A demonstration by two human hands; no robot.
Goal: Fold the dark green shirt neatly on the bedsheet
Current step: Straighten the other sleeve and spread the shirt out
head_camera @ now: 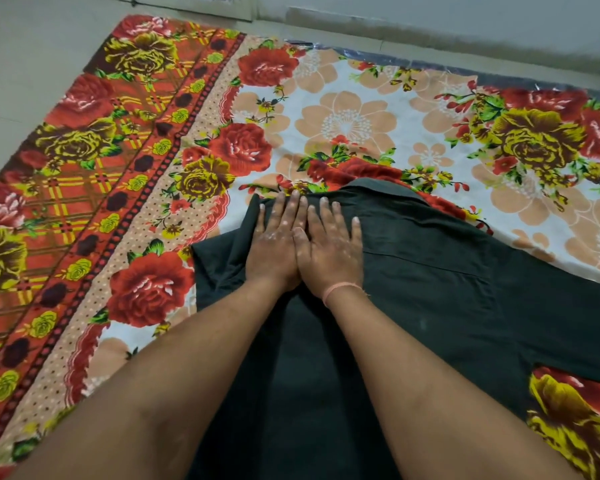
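The dark green shirt (430,289) lies spread on the floral bedsheet (343,109), collar at the far end and one sleeve stretching out to the right. Its left side is folded inward, with a sleeve edge showing at the left. My left hand (278,237) and my right hand (329,247) rest flat, side by side, palms down on the shirt's upper left part near the shoulder. Fingers of both hands are extended and pressed on the cloth, holding nothing. A pink thread band circles my right wrist.
The bedsheet, red and orange with roses, covers the floor and reaches far left and right. Pale bare floor (32,64) lies beyond its left edge, and a wall base (430,26) runs along the far side.
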